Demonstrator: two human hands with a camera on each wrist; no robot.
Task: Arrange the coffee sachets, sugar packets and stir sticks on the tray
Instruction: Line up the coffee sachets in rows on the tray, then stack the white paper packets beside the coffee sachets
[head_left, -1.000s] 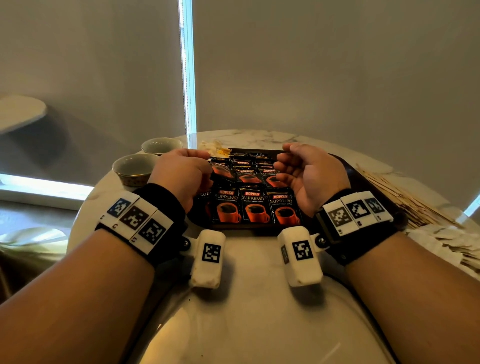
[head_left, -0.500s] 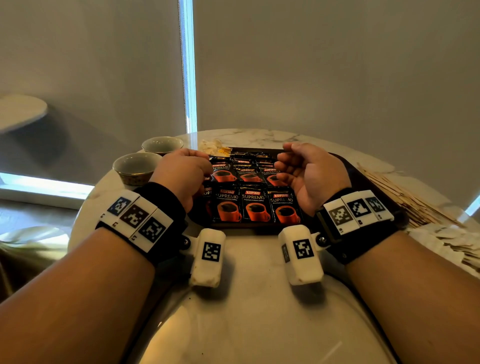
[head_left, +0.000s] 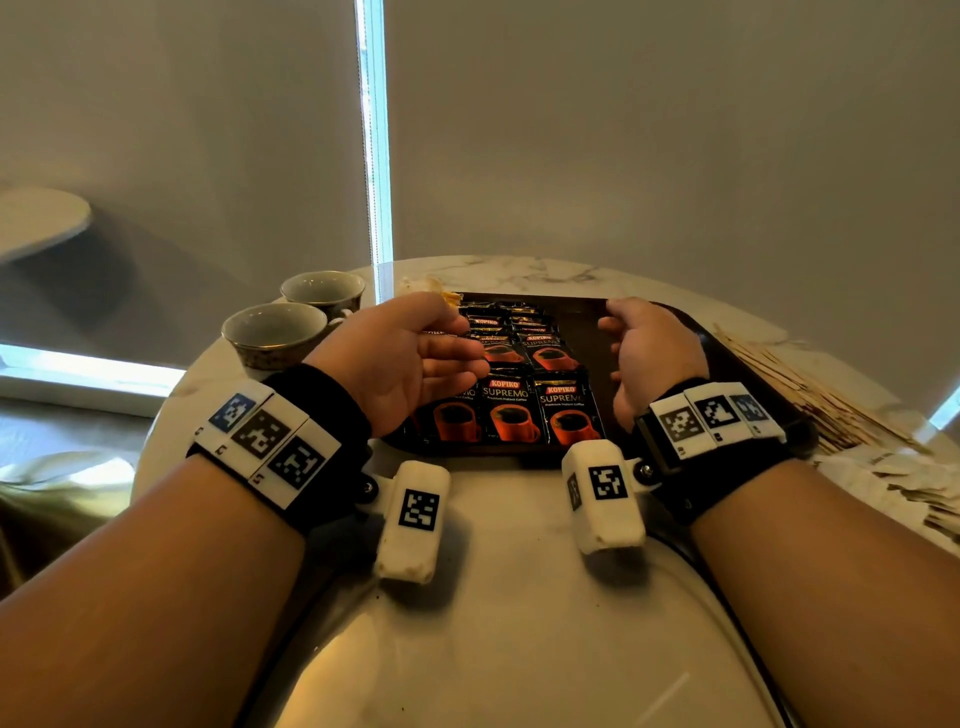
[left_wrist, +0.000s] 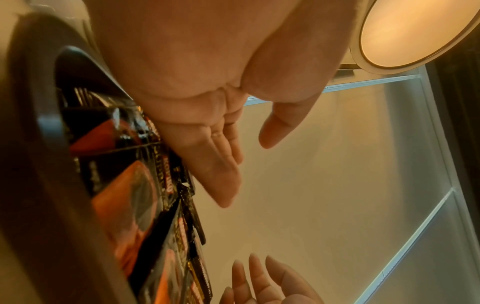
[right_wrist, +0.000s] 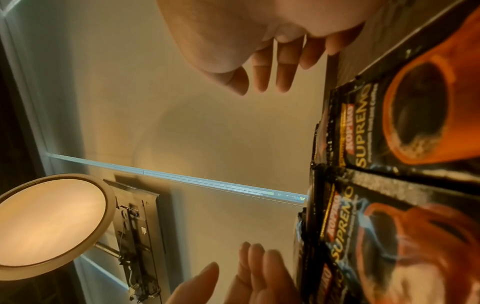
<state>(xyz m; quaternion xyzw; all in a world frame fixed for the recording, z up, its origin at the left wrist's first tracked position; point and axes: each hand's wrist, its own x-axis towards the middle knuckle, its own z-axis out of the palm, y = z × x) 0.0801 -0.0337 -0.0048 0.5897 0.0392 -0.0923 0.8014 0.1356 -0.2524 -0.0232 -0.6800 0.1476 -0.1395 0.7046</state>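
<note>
Both my hands hover, fingers loosely spread, over the sachets on the tray.

The coffee sachets (head_left: 511, 410) are black, printed with an orange cup and "KOPIKO SUPREMO", lying in overlapping rows from the near edge of the dark tray (head_left: 597, 332) to its far edge. My left hand (head_left: 410, 358) and right hand (head_left: 649, 348) hold nothing. Stir sticks (head_left: 810, 395) lie off the tray's right edge.

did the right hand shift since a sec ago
Yes. The right hand moved rightward, away from the coffee sachets: earlier its fingers overlapped the right column of sachets, and now it is over the bare part of the tray, open.
</note>
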